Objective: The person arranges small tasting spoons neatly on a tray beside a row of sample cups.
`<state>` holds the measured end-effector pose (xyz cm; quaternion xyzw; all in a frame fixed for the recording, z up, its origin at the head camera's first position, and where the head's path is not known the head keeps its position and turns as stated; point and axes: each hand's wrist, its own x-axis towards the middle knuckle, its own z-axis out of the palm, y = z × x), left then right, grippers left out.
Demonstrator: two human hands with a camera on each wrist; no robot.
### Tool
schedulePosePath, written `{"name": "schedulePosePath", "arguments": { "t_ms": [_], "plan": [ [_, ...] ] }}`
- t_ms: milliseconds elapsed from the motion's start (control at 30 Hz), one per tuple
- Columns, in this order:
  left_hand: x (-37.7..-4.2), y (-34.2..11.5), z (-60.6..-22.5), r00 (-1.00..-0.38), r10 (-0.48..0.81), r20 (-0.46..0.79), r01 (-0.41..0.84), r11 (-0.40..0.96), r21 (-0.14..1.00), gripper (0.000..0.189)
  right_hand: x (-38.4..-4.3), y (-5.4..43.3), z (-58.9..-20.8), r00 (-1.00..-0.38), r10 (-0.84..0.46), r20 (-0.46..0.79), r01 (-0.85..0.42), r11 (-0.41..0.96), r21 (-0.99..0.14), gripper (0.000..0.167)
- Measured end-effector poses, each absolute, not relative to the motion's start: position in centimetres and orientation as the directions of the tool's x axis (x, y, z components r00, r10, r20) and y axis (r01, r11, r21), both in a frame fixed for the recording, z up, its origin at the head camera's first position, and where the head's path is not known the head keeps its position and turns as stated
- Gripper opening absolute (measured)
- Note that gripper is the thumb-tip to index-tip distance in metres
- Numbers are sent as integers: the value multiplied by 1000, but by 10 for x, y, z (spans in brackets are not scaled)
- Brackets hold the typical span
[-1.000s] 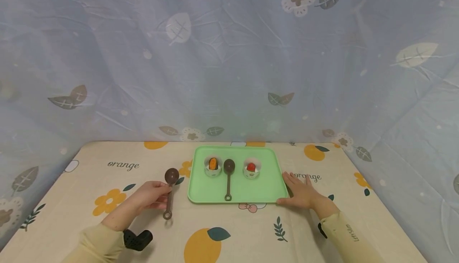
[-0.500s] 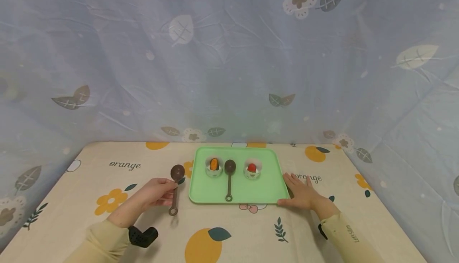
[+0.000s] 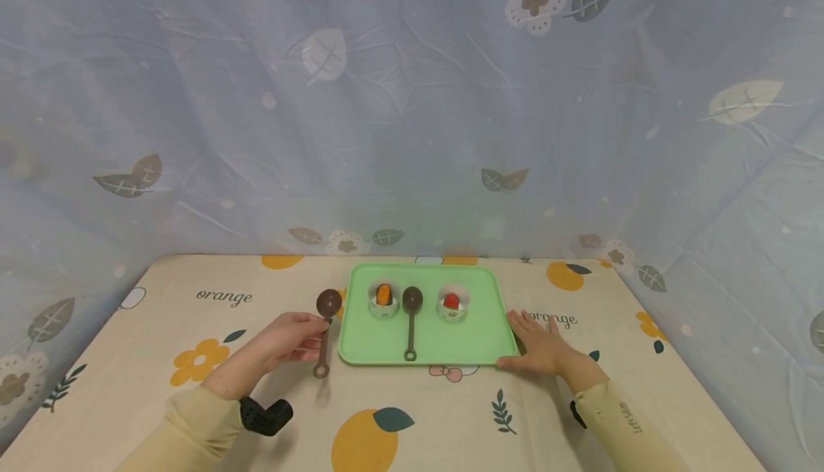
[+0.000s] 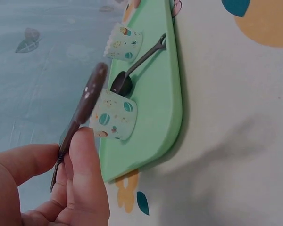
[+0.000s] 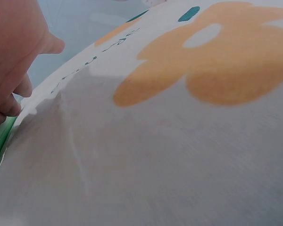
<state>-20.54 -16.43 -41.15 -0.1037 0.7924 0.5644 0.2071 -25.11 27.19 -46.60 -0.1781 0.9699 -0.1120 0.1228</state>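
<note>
My left hand [image 3: 292, 340] pinches the handle of a brown spoon [image 3: 329, 303], held above the cloth just left of the green tray [image 3: 380, 347]. In the left wrist view that spoon [image 4: 90, 96] appears nearly edge-on between thumb and fingers. A second brown spoon [image 3: 412, 300] lies on the tray between two small patterned paper cups. Inside the left cup [image 3: 384, 310] sits an orange and dark piece [image 3: 384, 294]; the right cup [image 3: 453, 312] holds a red piece [image 3: 451, 302]. My right hand [image 3: 539, 347] rests with spread fingers against the tray's right edge.
A printed tablecloth [image 3: 450, 422] covers the table around the tray. Patterned fabric [image 3: 412, 114] hangs behind it and at both sides. A black device [image 3: 265, 416] sits under my left wrist.
My left hand has carried the spoon to the right and slightly away from me, closer to the tray's left edge. The right hand and the tray have stayed in place.
</note>
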Motion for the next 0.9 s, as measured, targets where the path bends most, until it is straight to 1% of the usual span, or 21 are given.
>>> {"name": "schedulePosePath", "arguments": {
  "t_ms": [300, 400, 600, 733, 900],
  "plan": [
    [-207, -157, -405, -898, 106, -428, -379, 311, 872, 36, -251, 270, -465, -908, -371, -196, -318, 913, -256, 102],
    [-208, -154, -403, -897, 120, -426, -376, 302, 876, 36, -251, 270, -464, -907, -374, -192, -317, 909, -272, 101],
    [-210, -146, -402, -899, 143, -415, -366, 279, 888, 35, -251, 270, -465, -909, -361, -208, -308, 919, -247, 102],
    [-211, -139, -400, -899, 158, -408, -359, 268, 894, 37, -251, 270, -465, -909, -367, -198, -311, 913, -265, 103],
    [-215, -129, -399, -900, 184, -396, -346, 255, 903, 37, -250, 270, -466, -909, -367, -199, -312, 914, -261, 103]
  ]
}}
